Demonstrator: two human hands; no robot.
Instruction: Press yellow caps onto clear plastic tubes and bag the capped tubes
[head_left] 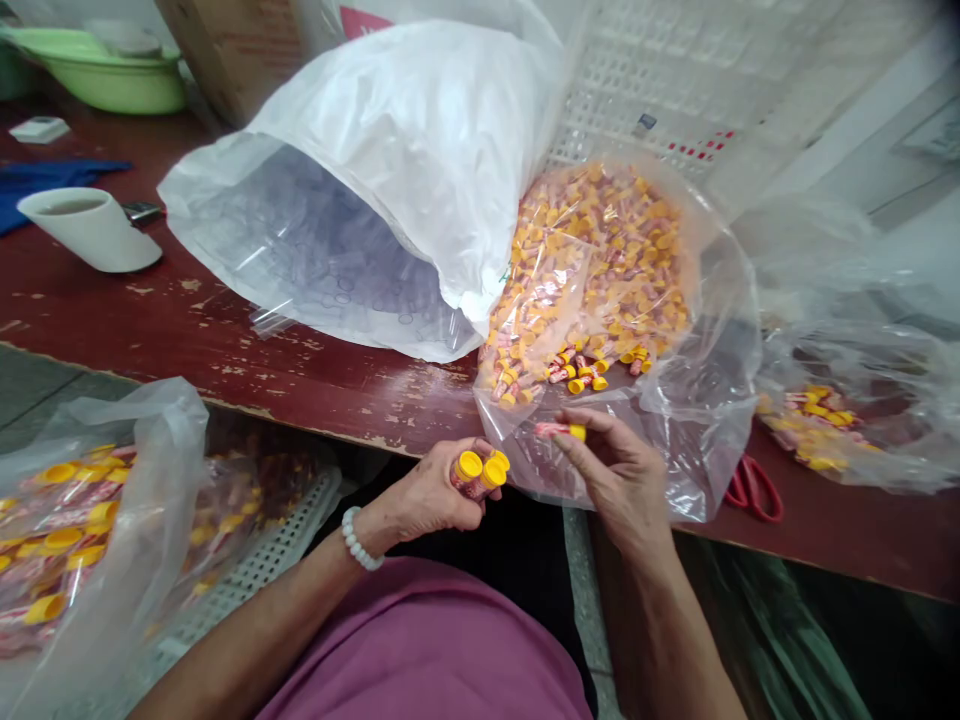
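Observation:
My left hand, with a white bead bracelet on the wrist, is closed round a small bundle of yellow-capped tubes just below the table edge. My right hand pinches one more yellow-capped tube at the mouth of a clear plastic bag. That bag lies on the dark red table and holds a heap of the same small tubes. The two hands are close together, almost touching.
A big white plastic bag of clear empty tubes lies left of the heap. Another bag of capped tubes rests in a white crate at lower left. Red scissors, a third bag, a white cup and a green basin are around.

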